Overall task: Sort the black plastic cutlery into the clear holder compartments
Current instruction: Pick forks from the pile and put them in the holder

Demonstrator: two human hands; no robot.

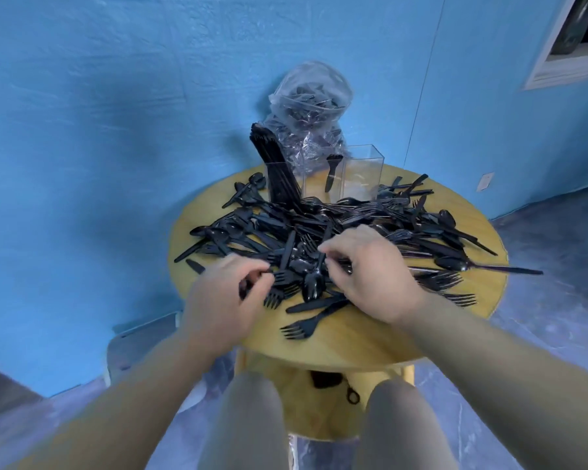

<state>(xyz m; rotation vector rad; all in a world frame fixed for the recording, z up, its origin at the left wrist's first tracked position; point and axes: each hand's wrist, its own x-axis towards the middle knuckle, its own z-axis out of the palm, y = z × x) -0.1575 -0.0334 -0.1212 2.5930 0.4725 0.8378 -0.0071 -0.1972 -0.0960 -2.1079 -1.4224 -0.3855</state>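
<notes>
Two hands over heap of black plastic cutlery point(336, 228) on round wooden worktop point(353, 337): left hand point(224, 300) fingers pinching forks, right hand point(370, 269) fingers curled into heap, grasp unclear. Clear holder point(323, 174) behind heap, left compartment packed.

Bare forearms point(143, 378) — no sleeves

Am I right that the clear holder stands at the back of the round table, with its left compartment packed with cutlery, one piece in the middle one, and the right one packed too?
Not quite: in the head view the right compartment looks empty, not packed. The rest holds: the clear holder stands at the back of the round table, the left compartment is packed with cutlery, and the middle one holds one piece.
</notes>
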